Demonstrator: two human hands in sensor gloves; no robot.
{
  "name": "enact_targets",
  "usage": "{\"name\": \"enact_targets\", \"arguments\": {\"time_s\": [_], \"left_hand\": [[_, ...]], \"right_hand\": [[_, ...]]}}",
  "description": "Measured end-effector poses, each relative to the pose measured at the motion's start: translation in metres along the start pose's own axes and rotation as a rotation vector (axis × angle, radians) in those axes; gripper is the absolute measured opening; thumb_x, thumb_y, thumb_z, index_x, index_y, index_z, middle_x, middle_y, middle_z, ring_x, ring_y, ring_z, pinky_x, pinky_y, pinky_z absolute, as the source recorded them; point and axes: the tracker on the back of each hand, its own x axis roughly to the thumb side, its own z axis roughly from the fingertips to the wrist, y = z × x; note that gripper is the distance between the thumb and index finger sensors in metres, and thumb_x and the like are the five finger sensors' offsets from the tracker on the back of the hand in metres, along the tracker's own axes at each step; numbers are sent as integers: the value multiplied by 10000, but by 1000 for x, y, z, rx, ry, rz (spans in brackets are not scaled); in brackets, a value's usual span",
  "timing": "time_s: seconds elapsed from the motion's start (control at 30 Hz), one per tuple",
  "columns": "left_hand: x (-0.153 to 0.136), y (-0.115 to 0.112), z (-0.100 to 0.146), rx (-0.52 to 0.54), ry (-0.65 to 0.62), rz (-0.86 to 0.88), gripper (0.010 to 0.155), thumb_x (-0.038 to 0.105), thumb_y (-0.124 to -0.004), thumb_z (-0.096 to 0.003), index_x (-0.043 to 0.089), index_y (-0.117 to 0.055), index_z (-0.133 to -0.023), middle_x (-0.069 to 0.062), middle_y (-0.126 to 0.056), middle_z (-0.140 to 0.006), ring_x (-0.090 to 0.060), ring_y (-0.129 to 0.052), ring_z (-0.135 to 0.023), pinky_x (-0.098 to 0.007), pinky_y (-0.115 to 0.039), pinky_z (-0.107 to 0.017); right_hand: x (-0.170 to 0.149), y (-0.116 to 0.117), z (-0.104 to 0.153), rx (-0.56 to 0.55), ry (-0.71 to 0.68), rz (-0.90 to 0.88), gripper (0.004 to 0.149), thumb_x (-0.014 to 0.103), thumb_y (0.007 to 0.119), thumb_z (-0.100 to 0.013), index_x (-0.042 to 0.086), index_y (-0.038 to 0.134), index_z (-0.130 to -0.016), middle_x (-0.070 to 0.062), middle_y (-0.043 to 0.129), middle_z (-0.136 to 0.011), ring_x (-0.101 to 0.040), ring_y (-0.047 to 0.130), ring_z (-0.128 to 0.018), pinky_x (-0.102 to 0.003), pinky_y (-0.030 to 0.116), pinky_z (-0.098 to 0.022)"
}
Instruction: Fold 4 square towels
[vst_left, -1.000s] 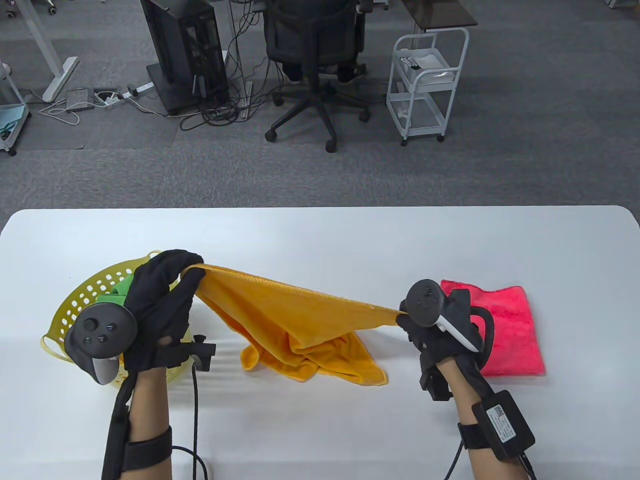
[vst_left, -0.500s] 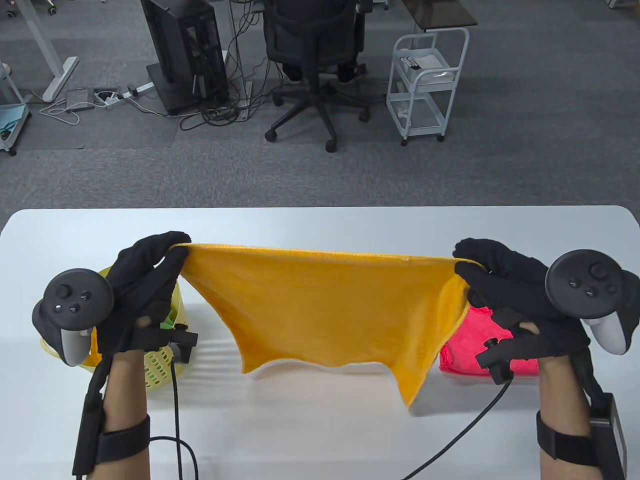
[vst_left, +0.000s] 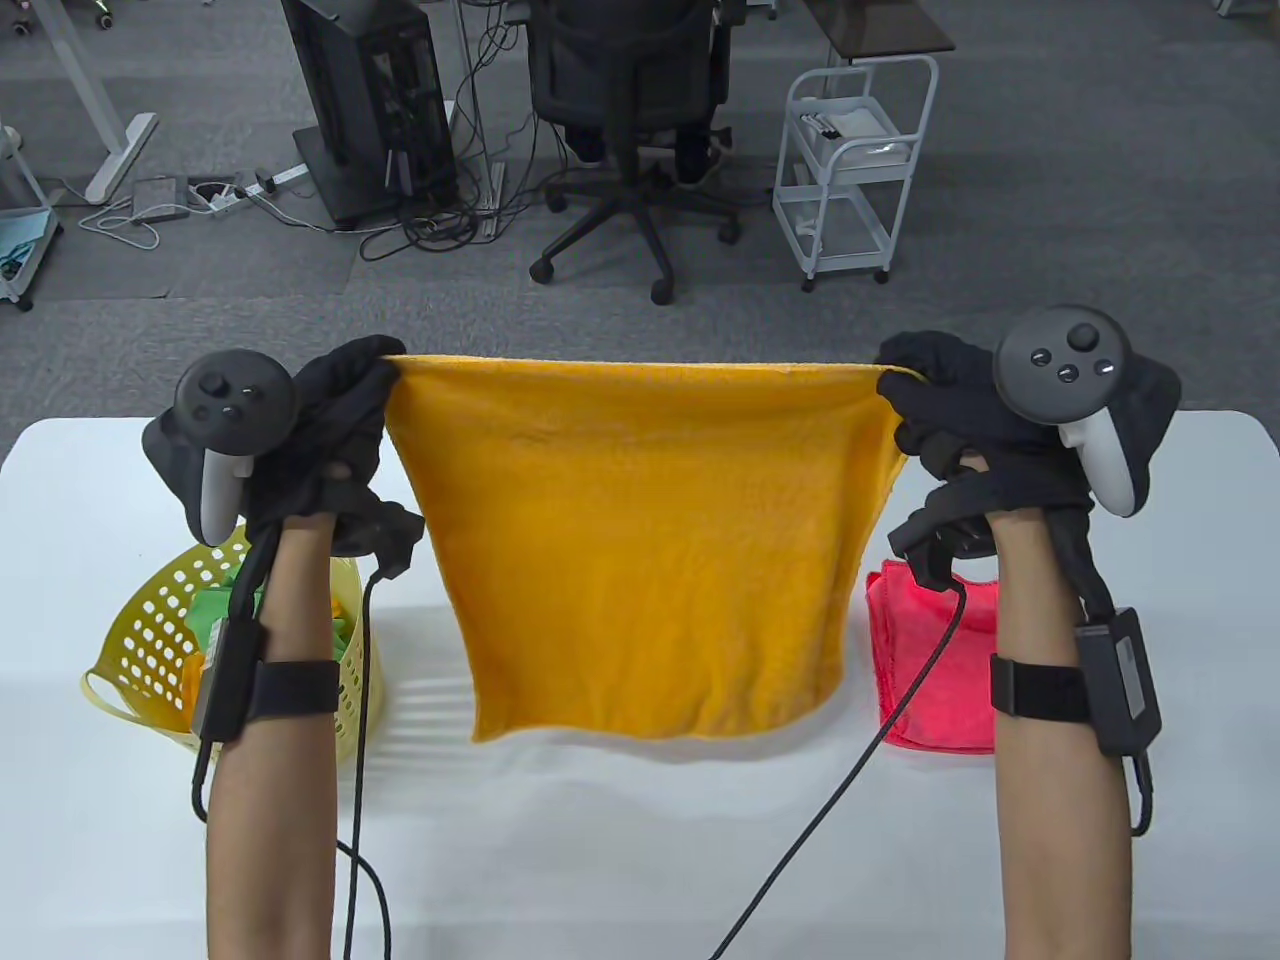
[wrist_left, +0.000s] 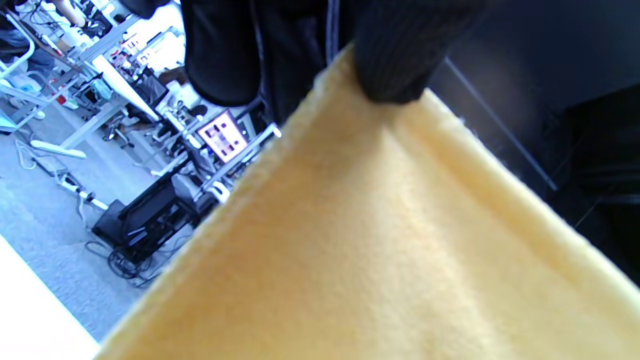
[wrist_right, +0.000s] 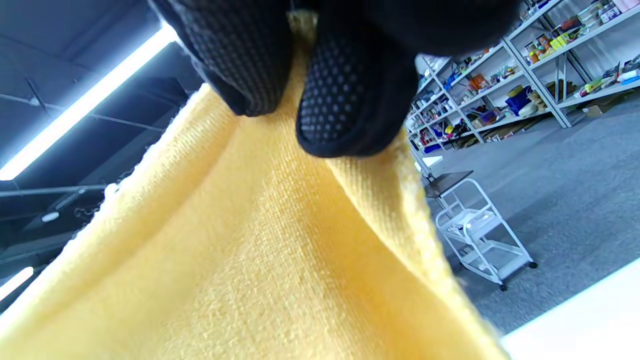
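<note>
Orange towel (vst_left: 640, 540) held up spread above the white table (vst_left: 640, 850): left hand (vst_left: 320, 440) pinches its top-left corner, right hand (vst_left: 960, 420) pinches top-right, top edge taut near the table's far edge. Bottom hem hangs over mid-table, contact with the surface unclear. Bare table in front toward the person. Yellow basket (vst_left: 150, 640) at left, partly behind the left forearm. Red towel (vst_left: 925, 660) at right, largely covered by the right forearm and cable.
</note>
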Motion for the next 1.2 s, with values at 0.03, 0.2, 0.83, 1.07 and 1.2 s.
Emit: {"name": "enact_targets", "arguments": {"time_s": [0.03, 0.2, 0.83, 1.07, 1.2], "left_hand": [[-2, 2, 1, 8, -17, 9, 369, 375, -769, -606, 324, -846, -963, -88, -895, -972, -455, -812, -913, -678, -478, -755], [-11, 11, 24, 18, -141, -121, 374, 365, -838, -569, 256, -911, -919, -101, -912, -992, -427, -868, -885, -672, -529, -742], [-34, -64, 133, -561, -389, -501, 378, 411, -864, -547, 259, -940, -884, -32, -963, -913, -349, -901, -867, -576, -567, -790], [-46, -112, 144, -736, -386, -647, 380, 410, -849, -554, 242, -940, -883, -37, -940, -951, -358, -868, -910, -577, -534, -803], [-53, -138, 147, -803, -331, -805, 378, 394, -840, -560, 229, -937, -885, -57, -908, -985, -385, -825, -938, -609, -471, -801]], "right_hand": [[0, 2, -2, -18, -12, -27, 383, 267, 933, -568, 146, 855, -924, -161, 938, -911, -221, 1037, -466, -339, 838, -313], [-9, 7, 11, -7, -75, -55, 380, 282, 937, -561, 165, 865, -915, -165, 900, -956, -230, 1031, -524, -355, 841, -357], [-136, 89, 117, 385, 14, 209, 369, 299, 976, -526, 164, 921, -865, -157, 892, -946, -205, 1021, -541, -346, 843, -382], [-158, 136, 123, 526, 48, 287, 367, 287, 965, -534, 154, 910, -871, -101, 996, -756, -162, 1043, -433, -321, 857, -316], [-164, 153, 117, 579, 70, 344, 385, 279, 956, -539, 123, 891, -885, -110, 992, -734, -152, 1036, -408, -313, 853, -301]]}}
